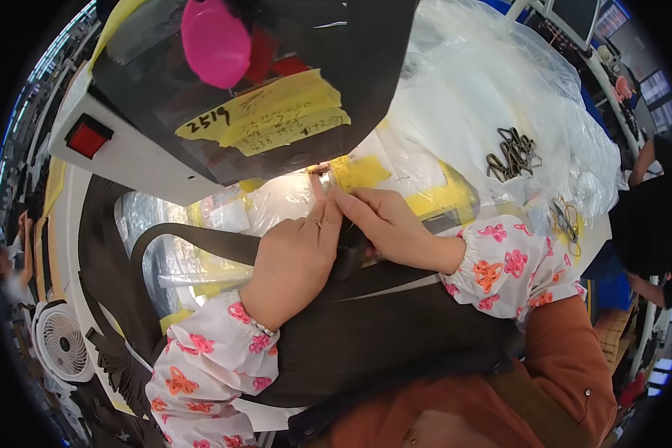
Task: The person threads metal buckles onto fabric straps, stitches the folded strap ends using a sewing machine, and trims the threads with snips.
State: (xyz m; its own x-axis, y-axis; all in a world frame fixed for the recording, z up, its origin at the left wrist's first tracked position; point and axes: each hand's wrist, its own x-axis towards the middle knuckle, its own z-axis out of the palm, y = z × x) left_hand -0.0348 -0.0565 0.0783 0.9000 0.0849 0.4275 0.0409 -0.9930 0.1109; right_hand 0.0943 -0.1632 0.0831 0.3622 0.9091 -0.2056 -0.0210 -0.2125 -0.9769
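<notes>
My left hand [299, 254], with a ring on one finger, reaches up to the lit spot under the dark machine head [276, 89]. Its fingertips are close together beside a small metal part, and what they hold is too small to make out. My right hand [396, 224] is pinched at the same spot, its fingertips touching those of my left hand. Dark webbing strap [194, 237] loops on the left and passes below both hands. A wide dark strap bundle [343, 343] lies nearest my body.
Several metal hooks [513, 154] lie on clear plastic [463, 82] at the right. Small scissors [566, 220] rest near the right edge. A white fan [62, 343] stands at the left. Other people are at both sides. The machine has a red switch [89, 137].
</notes>
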